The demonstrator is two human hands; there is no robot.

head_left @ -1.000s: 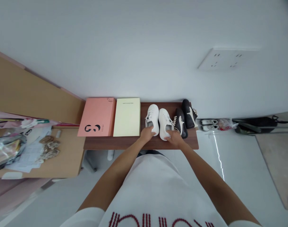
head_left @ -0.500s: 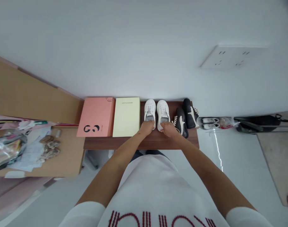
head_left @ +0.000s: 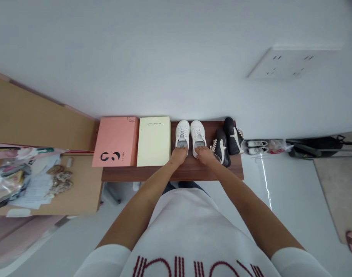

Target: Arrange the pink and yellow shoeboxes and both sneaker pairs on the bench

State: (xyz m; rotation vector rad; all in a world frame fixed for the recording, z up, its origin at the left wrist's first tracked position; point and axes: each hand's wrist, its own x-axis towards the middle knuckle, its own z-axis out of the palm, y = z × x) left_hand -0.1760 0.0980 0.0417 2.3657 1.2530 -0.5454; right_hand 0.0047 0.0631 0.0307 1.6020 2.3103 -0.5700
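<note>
Two white sneakers stand side by side on a dark wooden bench, toes to the wall. My left hand is closed on the heel of the left white sneaker. My right hand is closed on the heel of the right white sneaker. Just to the right lies a pair of black sneakers with white stripes, angled on the bench. To the left lie a pale yellow box and a pink box.
A light wooden desk at the left holds papers, bags and small items. White shoes and a dark bag lie on the floor at the right by the wall. A wall socket plate is above.
Both hands pushed the white sneakers back toward the wall and straightened them, so they now stand parallel and close together.
</note>
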